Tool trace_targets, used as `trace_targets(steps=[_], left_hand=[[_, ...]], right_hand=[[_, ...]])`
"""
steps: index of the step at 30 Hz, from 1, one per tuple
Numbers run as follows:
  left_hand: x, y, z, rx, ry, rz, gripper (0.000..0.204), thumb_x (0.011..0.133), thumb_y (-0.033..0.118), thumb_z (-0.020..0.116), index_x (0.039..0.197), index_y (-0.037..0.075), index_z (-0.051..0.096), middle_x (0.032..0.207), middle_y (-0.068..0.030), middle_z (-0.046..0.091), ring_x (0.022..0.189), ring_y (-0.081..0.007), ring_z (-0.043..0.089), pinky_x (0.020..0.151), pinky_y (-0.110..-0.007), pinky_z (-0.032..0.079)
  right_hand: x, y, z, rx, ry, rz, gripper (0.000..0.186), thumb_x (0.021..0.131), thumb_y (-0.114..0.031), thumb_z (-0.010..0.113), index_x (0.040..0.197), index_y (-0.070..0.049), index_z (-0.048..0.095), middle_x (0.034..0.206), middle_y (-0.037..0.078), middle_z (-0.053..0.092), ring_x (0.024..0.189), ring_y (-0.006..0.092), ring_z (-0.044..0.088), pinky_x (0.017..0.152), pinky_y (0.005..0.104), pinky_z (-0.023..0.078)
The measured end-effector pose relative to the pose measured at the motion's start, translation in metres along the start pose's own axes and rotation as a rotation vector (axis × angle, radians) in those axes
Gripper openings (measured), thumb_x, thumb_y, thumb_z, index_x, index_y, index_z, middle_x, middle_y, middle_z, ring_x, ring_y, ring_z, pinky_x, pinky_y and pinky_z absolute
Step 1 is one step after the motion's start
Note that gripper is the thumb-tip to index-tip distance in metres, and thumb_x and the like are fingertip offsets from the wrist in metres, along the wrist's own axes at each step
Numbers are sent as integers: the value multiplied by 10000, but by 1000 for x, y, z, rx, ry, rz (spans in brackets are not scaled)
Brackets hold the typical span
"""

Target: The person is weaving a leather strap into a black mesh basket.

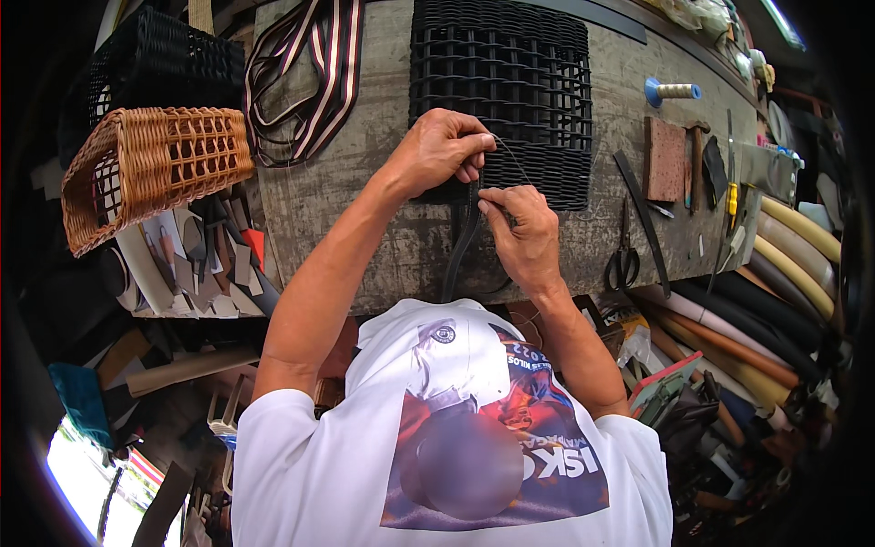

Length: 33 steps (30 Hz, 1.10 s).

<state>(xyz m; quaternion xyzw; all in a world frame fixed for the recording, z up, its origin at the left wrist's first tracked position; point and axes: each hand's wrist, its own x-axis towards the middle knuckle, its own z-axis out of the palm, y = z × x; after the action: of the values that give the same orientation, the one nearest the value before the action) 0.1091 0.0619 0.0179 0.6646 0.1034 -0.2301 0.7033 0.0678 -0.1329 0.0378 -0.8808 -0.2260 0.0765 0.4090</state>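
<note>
My left hand (442,153) is closed in a pinch over the near edge of a black woven wicker panel (499,87). From its fingertips a thin dark thread (512,157) slants down toward my right hand (522,235). The right thumb and forefinger are drawn together beside a black strap (463,242); what they grip is too small to make out. This strap hangs from between the hands toward my shirt. Its upper end is partly covered by my left fingers.
Striped webbing (351,68) lies left of the panel, near a brown wicker basket (169,169). On the right are a thread spool (673,91), a reddish block (662,159), a hammer (697,164), scissors (622,260) and a dark strip (643,219). Rolled material (797,246) stacks beyond the table's right end.
</note>
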Motion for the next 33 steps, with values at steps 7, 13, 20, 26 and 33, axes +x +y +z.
trace_targets(steps=[7, 13, 20, 26, 33], left_hand=[[3, -1, 2, 9, 4, -3, 214, 1023, 169, 627, 1005, -17, 730, 746, -30, 672, 624, -79, 642, 583, -217, 560], [2, 1, 1, -9, -8, 11, 214, 1017, 162, 624, 993, -23, 729, 738, -33, 671, 619, -88, 649, 577, -222, 564], [1, -2, 2, 31, 4, 38, 223, 1018, 176, 629, 998, -23, 726, 738, -37, 671, 613, -92, 650, 576, -230, 570], [2, -3, 1, 16, -5, 43, 232, 1029, 189, 626, 1014, -22, 721, 748, -40, 674, 616, -91, 646, 577, -225, 565], [2, -5, 2, 53, -8, 85, 228, 1024, 191, 636, 1018, -21, 721, 759, -39, 677, 634, -94, 649, 590, -230, 564]], right_hand=[[5, -3, 5, -296, -19, -93, 180, 849, -37, 745, 1027, -44, 718, 861, 83, 637, 844, 254, 605, 745, 388, 460], [-12, -3, -3, -190, 153, -111, 160, 847, -40, 732, 1003, -50, 698, 865, 83, 619, 883, 269, 611, 781, 393, 462], [-12, -2, 19, -249, 154, -124, 129, 853, -19, 706, 979, -42, 692, 861, 94, 631, 856, 286, 613, 777, 407, 479], [-6, -3, 12, -238, 184, -74, 92, 869, -78, 709, 951, -42, 684, 834, 108, 625, 835, 305, 606, 791, 430, 489], [-1, -16, 25, -395, 180, -107, 61, 892, -77, 694, 911, -39, 651, 854, 89, 608, 878, 299, 595, 796, 431, 479]])
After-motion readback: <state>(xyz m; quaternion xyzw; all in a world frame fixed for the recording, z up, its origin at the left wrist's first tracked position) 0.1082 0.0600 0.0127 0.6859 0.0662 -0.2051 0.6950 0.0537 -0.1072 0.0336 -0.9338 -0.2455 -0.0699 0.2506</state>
